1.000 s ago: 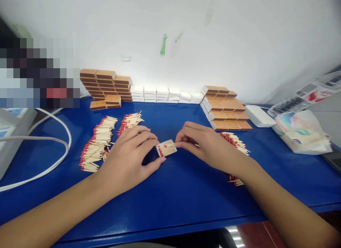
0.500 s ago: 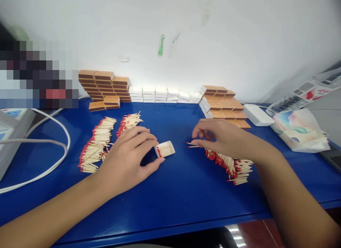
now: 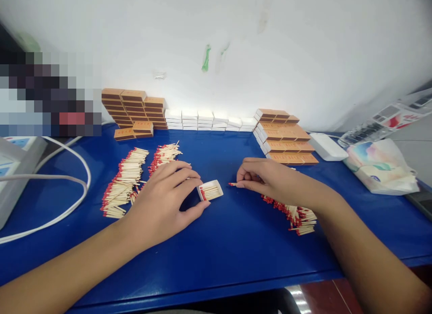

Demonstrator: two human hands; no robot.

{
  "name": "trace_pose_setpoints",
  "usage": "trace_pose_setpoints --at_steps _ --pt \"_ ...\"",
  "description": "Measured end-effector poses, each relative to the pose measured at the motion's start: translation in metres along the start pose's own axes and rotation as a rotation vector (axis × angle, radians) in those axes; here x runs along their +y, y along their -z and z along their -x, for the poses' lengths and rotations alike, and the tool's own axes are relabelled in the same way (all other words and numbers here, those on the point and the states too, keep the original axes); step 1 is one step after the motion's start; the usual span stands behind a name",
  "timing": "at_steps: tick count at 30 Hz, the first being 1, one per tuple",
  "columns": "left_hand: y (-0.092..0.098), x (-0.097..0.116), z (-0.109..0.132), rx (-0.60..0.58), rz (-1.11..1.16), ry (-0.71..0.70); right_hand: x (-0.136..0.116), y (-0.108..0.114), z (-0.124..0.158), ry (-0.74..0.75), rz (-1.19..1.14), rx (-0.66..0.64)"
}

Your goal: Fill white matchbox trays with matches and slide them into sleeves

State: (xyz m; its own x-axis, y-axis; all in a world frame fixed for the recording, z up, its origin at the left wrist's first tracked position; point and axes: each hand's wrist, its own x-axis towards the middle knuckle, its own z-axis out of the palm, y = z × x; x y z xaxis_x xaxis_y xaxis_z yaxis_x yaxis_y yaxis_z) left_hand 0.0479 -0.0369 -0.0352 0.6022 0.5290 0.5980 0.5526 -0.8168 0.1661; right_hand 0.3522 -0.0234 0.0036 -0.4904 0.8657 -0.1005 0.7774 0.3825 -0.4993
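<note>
A small white matchbox tray (image 3: 220, 188) with red-headed matches in it is gripped at its left end between the fingers and thumb of my left hand (image 3: 165, 195). To its right, my right hand (image 3: 263, 177) pinches matches (image 3: 232, 184) whose red heads point left toward the tray; how many I cannot tell. Partly under my right hand and wrist lies a pile of loose matches (image 3: 305, 222). Beyond my left hand are two more piles, a long one (image 3: 126, 179) and a shorter one (image 3: 165, 154) partly hidden by the fingers.
Stacked brown matchboxes (image 3: 133, 109) stand at the back left, white trays (image 3: 205, 120) along the wall, more matchboxes (image 3: 286, 138) at the back right. Farther right are a white box (image 3: 329, 146) and a tissue pack (image 3: 380, 165). White cables (image 3: 86, 170) curve over the left side.
My right hand has moved slightly left and down, closing on the matches and bringing them nearer the tray. My left hand keeps its hold on the tray.
</note>
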Motion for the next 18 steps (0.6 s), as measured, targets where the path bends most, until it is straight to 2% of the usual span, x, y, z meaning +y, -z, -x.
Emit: trace_pose_setpoints --at_steps 4,8,13,16,18 --pt "0.000 0.000 -0.001 -0.005 0.004 -0.003 -0.012 -0.005 0.000 0.079 -0.051 0.097" --pt "-0.001 0.003 -0.003 -0.007 0.017 -0.016 -0.027 -0.018 -0.001 0.178 -0.085 0.137" --pt "-0.003 0.005 -0.003 0.003 0.037 -0.028 -0.042 -0.037 -0.006 0.213 0.019 0.153" --pt "-0.003 0.004 -0.002 0.011 0.039 -0.027 -0.040 -0.036 -0.006 0.212 0.051 0.163" --pt "-0.002 0.003 -0.002 0.000 0.032 -0.018 -0.032 -0.025 -0.004 0.193 0.056 0.203"
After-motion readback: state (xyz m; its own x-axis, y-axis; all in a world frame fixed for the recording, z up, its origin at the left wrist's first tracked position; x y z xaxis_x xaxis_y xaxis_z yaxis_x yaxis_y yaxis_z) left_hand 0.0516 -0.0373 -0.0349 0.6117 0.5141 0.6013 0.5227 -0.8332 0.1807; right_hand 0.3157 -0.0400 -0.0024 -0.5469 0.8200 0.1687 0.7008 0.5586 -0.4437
